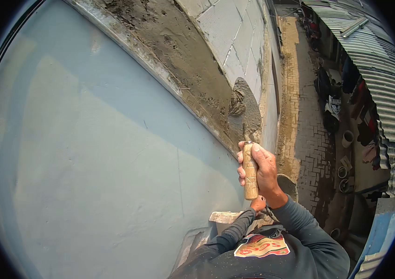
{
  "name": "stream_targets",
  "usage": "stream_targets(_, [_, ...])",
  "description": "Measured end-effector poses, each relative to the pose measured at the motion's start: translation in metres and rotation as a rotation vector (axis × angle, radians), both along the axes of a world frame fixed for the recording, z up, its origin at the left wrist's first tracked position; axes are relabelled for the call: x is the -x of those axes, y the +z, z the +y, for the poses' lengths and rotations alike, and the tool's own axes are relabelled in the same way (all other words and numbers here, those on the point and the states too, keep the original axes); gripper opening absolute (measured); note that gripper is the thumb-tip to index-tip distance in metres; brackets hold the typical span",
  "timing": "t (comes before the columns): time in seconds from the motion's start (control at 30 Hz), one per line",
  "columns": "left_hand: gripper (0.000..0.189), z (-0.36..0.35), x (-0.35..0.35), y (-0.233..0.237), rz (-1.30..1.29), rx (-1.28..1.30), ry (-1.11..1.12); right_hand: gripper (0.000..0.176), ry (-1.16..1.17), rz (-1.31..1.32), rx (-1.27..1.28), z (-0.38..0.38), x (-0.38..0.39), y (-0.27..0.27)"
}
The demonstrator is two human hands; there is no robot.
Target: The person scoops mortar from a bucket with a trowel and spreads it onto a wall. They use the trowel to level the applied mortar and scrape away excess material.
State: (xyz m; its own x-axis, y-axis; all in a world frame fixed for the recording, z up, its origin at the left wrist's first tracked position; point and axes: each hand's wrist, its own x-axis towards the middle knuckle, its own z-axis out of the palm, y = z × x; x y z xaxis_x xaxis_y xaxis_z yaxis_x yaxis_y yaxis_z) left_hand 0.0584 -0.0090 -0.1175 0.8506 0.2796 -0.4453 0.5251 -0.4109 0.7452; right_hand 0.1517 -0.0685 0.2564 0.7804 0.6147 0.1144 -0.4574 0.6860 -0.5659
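Note:
My right hand (pixel 263 167) is wrapped round the wooden handle of a trowel (pixel 250 100). The trowel's blade, smeared with grey mortar, lies against the edge of a band of wet mortar (pixel 179 60) on the wall. A clump of mortar (pixel 237 103) sits on or beside the blade. Lower down, near the body, my left hand (pixel 258 203) shows small and closed, partly hidden behind the right forearm; what it holds I cannot make out.
A long straight edge strip (pixel 160 79) borders the mortar above a blue-grey wall (pixel 104 162). Light blocks (pixel 227 28) stand beyond it. Far below runs a paved alley (pixel 311 121), with corrugated roofs (pixel 374 60), buckets (pixel 348 138) and hanging cloth at the right.

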Motion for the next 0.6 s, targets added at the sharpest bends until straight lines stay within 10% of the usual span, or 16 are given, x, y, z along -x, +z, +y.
stream_targets(0.37, [0.028, 0.005, -0.010, 0.048, 0.018, 0.423, 0.165, 0.045, -0.816, -0.551, -0.096, -0.032, -0.053, 0.117])
stream_targets(0.6, [0.020, 0.001, -0.001, 0.137, -0.081, 0.716, 0.317, 0.049, -1.294, -0.368, -0.442, -0.023, -0.047, 0.196])
